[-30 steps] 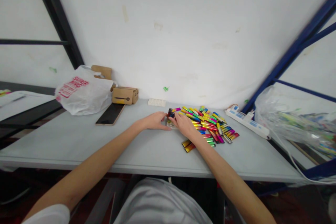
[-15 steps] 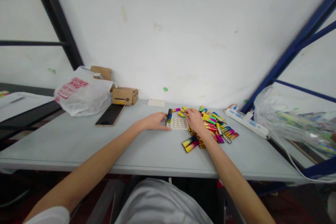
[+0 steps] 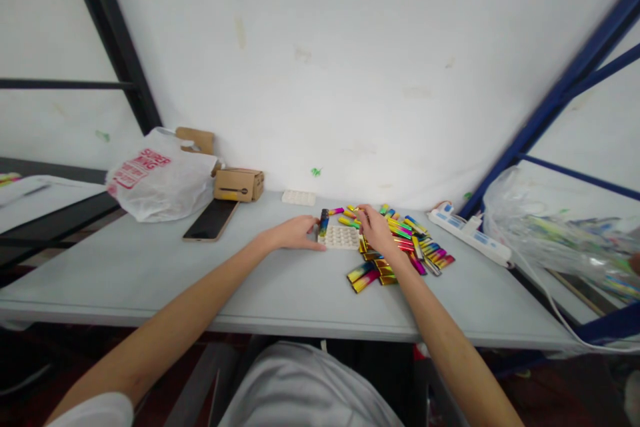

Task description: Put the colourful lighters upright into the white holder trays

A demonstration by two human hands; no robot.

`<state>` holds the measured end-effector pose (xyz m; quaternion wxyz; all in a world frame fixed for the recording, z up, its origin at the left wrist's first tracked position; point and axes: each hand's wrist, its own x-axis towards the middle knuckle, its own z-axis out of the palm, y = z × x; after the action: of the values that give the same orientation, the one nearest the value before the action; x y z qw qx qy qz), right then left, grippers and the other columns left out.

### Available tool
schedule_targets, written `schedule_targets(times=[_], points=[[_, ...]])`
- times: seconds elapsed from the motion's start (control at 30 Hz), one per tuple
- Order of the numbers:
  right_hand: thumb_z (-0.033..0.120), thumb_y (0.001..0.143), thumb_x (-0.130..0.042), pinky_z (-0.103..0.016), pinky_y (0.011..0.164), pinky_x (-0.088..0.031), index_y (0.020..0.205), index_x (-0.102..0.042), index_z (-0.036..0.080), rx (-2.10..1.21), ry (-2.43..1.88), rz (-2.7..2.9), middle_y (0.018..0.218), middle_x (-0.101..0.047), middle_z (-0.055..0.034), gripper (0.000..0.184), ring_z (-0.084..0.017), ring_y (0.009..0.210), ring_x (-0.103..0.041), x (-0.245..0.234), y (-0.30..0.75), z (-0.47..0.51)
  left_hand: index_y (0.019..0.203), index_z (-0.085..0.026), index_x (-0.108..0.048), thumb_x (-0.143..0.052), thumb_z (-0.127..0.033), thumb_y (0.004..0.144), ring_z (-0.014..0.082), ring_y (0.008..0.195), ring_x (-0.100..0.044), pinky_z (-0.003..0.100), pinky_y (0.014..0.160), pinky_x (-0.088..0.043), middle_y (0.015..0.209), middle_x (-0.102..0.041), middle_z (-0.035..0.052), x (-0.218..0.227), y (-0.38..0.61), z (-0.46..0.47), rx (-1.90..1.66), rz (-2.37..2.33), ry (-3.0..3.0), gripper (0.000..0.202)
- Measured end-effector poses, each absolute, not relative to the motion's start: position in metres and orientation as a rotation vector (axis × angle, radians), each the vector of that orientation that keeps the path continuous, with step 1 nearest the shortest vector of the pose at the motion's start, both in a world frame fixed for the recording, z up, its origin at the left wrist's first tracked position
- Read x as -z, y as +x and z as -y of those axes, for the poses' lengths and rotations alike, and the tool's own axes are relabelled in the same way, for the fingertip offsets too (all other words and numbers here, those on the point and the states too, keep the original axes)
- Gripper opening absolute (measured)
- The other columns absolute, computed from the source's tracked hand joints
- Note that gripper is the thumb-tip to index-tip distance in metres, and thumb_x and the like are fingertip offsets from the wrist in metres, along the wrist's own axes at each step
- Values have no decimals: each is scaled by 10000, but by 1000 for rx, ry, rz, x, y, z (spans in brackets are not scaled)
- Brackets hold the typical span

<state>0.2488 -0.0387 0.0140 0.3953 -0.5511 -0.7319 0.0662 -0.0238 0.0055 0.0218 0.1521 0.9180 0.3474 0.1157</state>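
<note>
A white tray with rows of round holes (image 3: 345,238) lies on the table between my hands. At its left end several dark blue and yellow lighters (image 3: 324,222) stand upright in a row. My left hand (image 3: 296,233) grips the tray's left end, its thumb along the front edge and its fingers by the standing lighters. My right hand (image 3: 376,230) is above the right side, fingers closed in a pinch on a yellow lighter (image 3: 356,211), partly hidden by the fingers. Under and beside that hand spreads a pile of shiny multicoloured lighters (image 3: 417,243).
A second white tray (image 3: 299,197) lies by the wall. On the left are a phone (image 3: 211,220), a small cardboard box (image 3: 239,184) and a white plastic bag (image 3: 160,177). A power strip (image 3: 470,235) and a clear plastic bag (image 3: 550,227) are on the right.
My right hand has lifted slightly from the pile, its fingers now pinched on a lighter. My left hand stays at the tray's left end.
</note>
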Motion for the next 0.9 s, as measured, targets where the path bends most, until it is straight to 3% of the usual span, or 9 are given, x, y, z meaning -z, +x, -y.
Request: schedule_targets(times=[0.13, 0.37, 0.57, 0.63, 0.73, 0.8, 0.9], points=[[553, 1052, -408, -280, 564, -433, 1215, -655, 215, -550, -1219, 1719, 672, -601, 17, 449, -170, 555, -518, -12, 237, 43, 1064, -143, -675, -725, -718, 734, 249, 810, -637, 313, 707, -454, 933, -694, 78, -20, -24, -7, -362, -976, 2630, 664], [633, 982, -516, -272, 533, -398, 972, -715, 215, -702, -1122, 1663, 692, -553, 5, 463, -155, 587, -470, -5, 226, 45, 1096, -156, -695, -728, -691, 757, 238, 787, -627, 301, 682, -434, 903, -701, 64, -18, -25, -8, -380, -931, 2624, 635], [568, 985, -509, -269, 478, -384, 1253, -641, 235, -807, -1124, 1632, 763, -627, 0, 448, -151, 533, -474, -4, 222, 48, 1103, -149, -687, -726, -710, 750, 238, 793, -624, 305, 692, -445, 928, -696, 71, -16, -25, -9, -386, -937, 2630, 664], [563, 965, -548, -273, 507, -393, 1245, -632, 227, -718, -1146, 1632, 714, -608, 17, 445, -157, 542, -487, -4, 222, 49, 1095, -151, -683, -718, -728, 747, 242, 798, -626, 305, 686, -445, 925, -695, 71, -16, -25, -9, -382, -949, 2623, 675], [589, 892, -657, -279, 552, -382, 956, -669, 212, -537, -1217, 1653, 649, -560, 31, 383, -158, 574, -485, -5, 224, 48, 1093, -155, -684, -718, -733, 734, 247, 812, -632, 306, 692, -451, 927, -695, 72, -16, -25, -9, -376, -970, 2614, 681], [629, 864, -679, -283, 557, -354, 714, -574, 219, -453, -1269, 1670, 591, -486, 39, 449, -150, 572, -445, -6, 225, 47, 1105, -155, -685, -720, -734, 722, 247, 815, -632, 309, 708, -459, 932, -694, 73, -17, -25, -9, -375, -980, 2613, 696], [669, 928, -568, -290, 582, -372, 651, -468, 234, -425, -1250, 1690, 607, -466, 30, 526, -155, 601, -446, -9, 225, 47, 1107, -146, -684, -714, -740, 724, 253, 816, -633, 319, 720, -464, 934, -691, 79, -18, -25, -8, -361, -981, 2618, 707]])
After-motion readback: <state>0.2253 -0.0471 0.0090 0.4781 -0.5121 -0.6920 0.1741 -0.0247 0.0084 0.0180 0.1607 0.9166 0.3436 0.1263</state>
